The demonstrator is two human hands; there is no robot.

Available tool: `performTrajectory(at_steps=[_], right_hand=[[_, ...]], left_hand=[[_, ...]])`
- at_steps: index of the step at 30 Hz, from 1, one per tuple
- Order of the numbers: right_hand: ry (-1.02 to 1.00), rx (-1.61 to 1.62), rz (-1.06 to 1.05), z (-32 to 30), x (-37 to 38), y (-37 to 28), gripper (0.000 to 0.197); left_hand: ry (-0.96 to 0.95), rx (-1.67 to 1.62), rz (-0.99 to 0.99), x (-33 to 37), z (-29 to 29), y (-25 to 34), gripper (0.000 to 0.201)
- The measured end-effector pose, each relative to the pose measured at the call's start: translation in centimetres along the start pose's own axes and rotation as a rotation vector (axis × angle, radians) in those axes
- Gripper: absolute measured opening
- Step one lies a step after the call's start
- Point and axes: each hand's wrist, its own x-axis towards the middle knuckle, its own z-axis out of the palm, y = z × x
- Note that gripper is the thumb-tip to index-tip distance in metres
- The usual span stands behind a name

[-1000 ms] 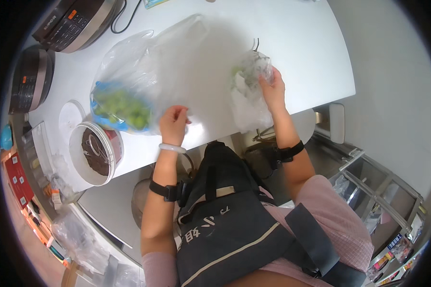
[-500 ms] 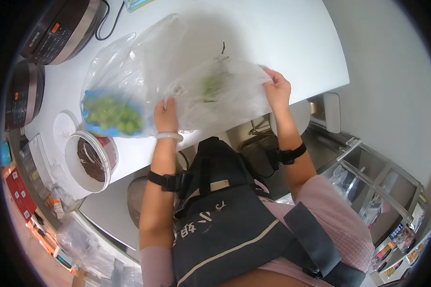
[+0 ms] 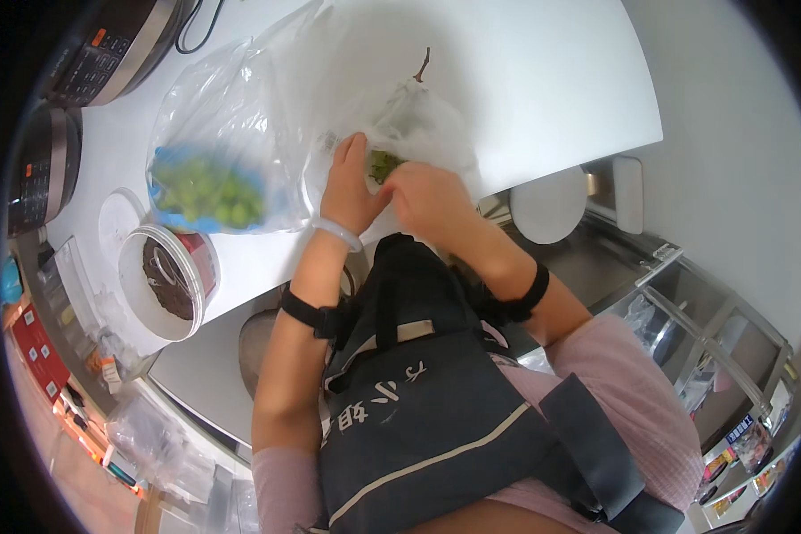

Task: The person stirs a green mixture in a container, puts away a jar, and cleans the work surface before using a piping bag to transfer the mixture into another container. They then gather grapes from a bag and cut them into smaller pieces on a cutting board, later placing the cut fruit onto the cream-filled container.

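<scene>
My left hand (image 3: 354, 187) and right hand (image 3: 436, 203) were together at the near edge of the tabletop (image 3: 561, 89), thumbs and fingers meeting at the cloudy plastic bag (image 3: 429, 133). My own knuckles hid the fingertips, so I could not tell whether either was clamped on the film or on what lay inside. The bag was just beyond them, at twelve o'clock; a green sprig (image 3: 384, 165) showed beside my right fingers, the rest veiled by plastic, and a brown stem (image 3: 424, 67) stuck out toward one o'clock. At nine o'clock sat a clear bag (image 3: 240, 102), its green fruit (image 3: 212, 194) blurred. At eight stood a white tub (image 3: 135, 285), its brown contents hard to make out. Toward ten, the upper cooker (image 3: 111, 49) was cut off by the dark rim.
</scene>
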Motion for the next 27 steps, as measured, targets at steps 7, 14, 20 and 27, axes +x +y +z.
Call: performTrajectory(at_steps=[7,14,20,27], right_hand=[[-0.115,-0.337,0.645,1.0,-1.2,4.7,0.02],[-0.256,-0.045,0.766,1.3,0.5,2.4,0.058],[0.126,0.035,0.528,3.2,-0.6,1.1,0.088],[-0.094,0.521,0.839,0.6,0.7,1.6,0.078]], left_hand=[[-0.198,0.01,-0.401,1.7,1.0,1.3,0.052],[-0.242,-0.871,-1.042,2.4,0.5,-1.1,0.04],[-0.187,-0.662,-0.779,2.6,-0.7,-0.6,0.041],[-0.253,-1.262,-1.068,1.5,-4.7,-1.8,0.028]])
